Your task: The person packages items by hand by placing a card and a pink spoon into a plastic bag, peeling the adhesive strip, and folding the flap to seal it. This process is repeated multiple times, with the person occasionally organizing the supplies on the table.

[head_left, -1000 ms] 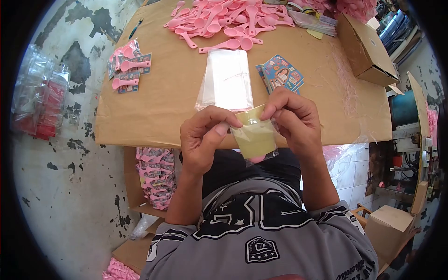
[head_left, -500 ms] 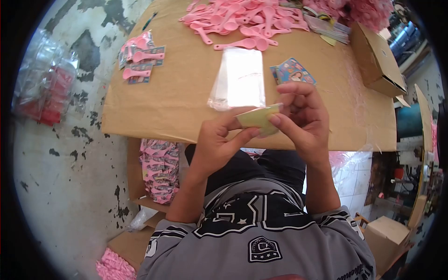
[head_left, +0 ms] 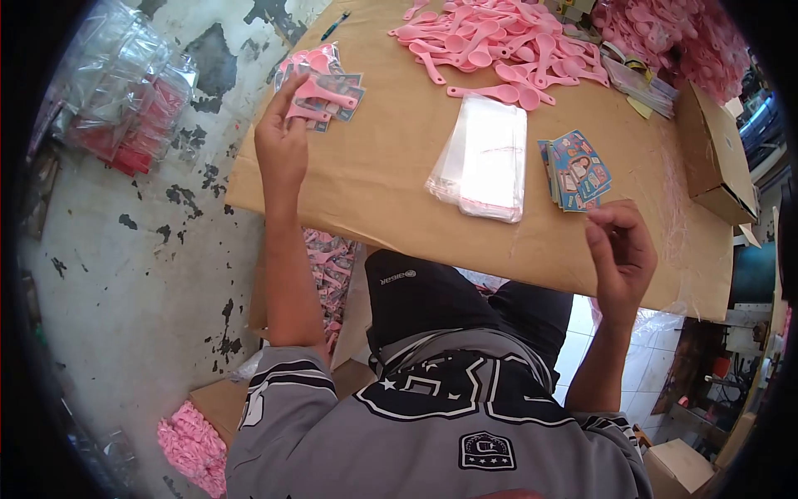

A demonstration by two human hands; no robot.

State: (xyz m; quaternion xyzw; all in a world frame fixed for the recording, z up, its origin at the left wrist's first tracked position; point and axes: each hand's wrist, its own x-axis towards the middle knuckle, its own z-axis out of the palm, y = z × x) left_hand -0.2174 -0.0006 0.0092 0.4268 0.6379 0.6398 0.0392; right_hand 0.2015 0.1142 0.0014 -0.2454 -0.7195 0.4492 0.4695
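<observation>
My left hand (head_left: 284, 141) reaches over a small pile of bagged pink spoons (head_left: 334, 93) at the table's left edge. Its thumb and forefinger are around one bagged spoon, partly hidden by the fingers. My right hand (head_left: 623, 256) has half-curled fingers with a gap between thumb and forefinger. The fingertips are at the near corner of a stack of blue printed cards (head_left: 580, 170), and nothing shows in them. Between the hands lies a stack of clear plastic bags (head_left: 494, 158).
A heap of loose pink spoons (head_left: 499, 41) covers the table's far side. An open cardboard box (head_left: 715, 154) stands at the right edge. A pen (head_left: 335, 26) lies at the far left. Below the table is a box of bagged spoons (head_left: 326, 266).
My hands have parted from the pale green-backed packet they held together. The left has gone to the bagged spoons, the right to the cards. The whole view has shifted.
</observation>
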